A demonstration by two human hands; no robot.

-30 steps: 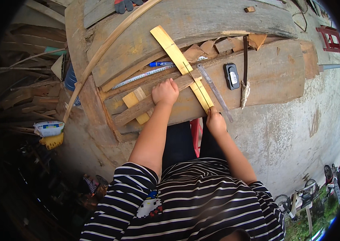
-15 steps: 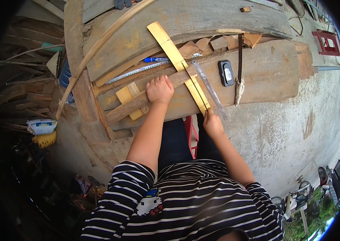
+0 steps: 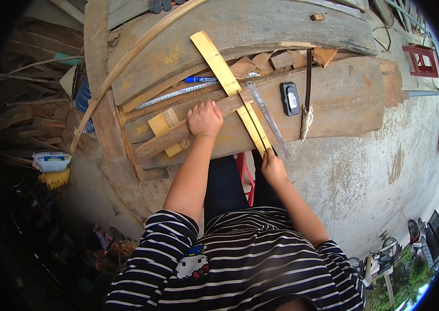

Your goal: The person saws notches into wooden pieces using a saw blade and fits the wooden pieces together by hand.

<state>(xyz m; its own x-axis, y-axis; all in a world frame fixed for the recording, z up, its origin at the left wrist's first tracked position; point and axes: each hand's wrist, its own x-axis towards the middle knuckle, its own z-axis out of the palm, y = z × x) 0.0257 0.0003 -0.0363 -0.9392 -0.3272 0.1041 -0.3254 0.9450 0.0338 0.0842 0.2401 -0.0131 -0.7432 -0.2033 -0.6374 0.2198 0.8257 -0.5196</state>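
Observation:
My left hand [image 3: 205, 118] is closed over a rough wooden batten [image 3: 160, 142] lying slantwise on the bench. The batten's far end crosses a long yellow wood strip [image 3: 214, 59], which runs from the bench's middle to its near edge. My right hand [image 3: 274, 168] pinches the near end of a thin dark strip [image 3: 253, 121], perhaps a blade, that lies lengthwise along the yellow strip. The dark strip passes the end of the batten. Under the batten, left of my left hand, sits a yellow wood block [image 3: 161, 124]. A metal ruler [image 3: 268, 119] lies just right of the yellow strip.
On the plank bench [image 3: 344, 98] lie a black case [image 3: 290, 98], a dark blade with a cloth-wrapped end [image 3: 308, 85], a blue marker [image 3: 201, 80], a measuring tape [image 3: 175, 94] and wood scraps [image 3: 281, 60]. A long curved wood strip [image 3: 126, 57] spans the left side. A red stool [image 3: 420, 59] stands far right.
My right hand has drawn the dark strip a little toward me along the yellow strip. My left hand keeps its hold on the batten. The whole view has shifted slightly.

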